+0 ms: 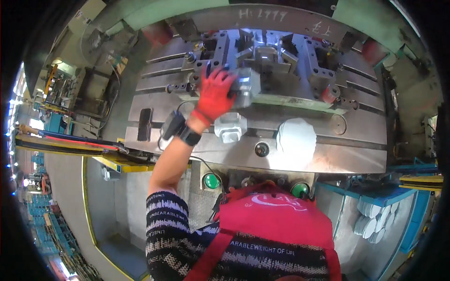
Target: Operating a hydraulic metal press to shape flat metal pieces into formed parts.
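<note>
While one of the hands, the left hand (214, 96), grips it, the metal part (247, 84) sits on the die (281, 61).

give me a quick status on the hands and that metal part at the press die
Left hand in red glove, gripping formed metal part at the die. Right hand out of view. Flat blank and another formed piece on the press bed, clear of the hand.

1. Bright light from above glares white on the steel press bed (328, 159) near its front edge.
2. Fisheye bending curves straight edges; corners fall black.
3. Far left background is blurred, overexposed.
</note>
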Demonstrator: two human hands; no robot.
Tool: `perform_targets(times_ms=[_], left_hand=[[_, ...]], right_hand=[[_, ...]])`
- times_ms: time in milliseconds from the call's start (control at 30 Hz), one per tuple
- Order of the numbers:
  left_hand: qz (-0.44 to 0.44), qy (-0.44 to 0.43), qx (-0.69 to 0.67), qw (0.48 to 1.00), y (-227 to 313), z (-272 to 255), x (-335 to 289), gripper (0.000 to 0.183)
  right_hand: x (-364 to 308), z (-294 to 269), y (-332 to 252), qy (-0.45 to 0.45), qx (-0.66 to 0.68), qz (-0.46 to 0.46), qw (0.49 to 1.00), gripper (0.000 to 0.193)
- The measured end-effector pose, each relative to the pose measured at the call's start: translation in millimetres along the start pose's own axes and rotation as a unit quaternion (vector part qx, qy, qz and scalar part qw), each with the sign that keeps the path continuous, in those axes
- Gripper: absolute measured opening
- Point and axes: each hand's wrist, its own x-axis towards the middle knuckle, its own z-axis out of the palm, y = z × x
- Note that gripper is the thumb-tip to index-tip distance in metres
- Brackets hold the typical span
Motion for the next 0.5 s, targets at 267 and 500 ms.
perform_targets(times_ms=[267,500], left_hand=[[-0.08,-0.163,0.046,0.982,11,41,-123,0.044],[-0.081,-0.165,0.065,0.981,21,50,-133,0.045]], right_hand=[[-20,-22,-91,-0.107,0.003,-0.03,0.994,0.041],[-58,-45,-106,0.026,0.024,-0.037,0.999,0.034]])
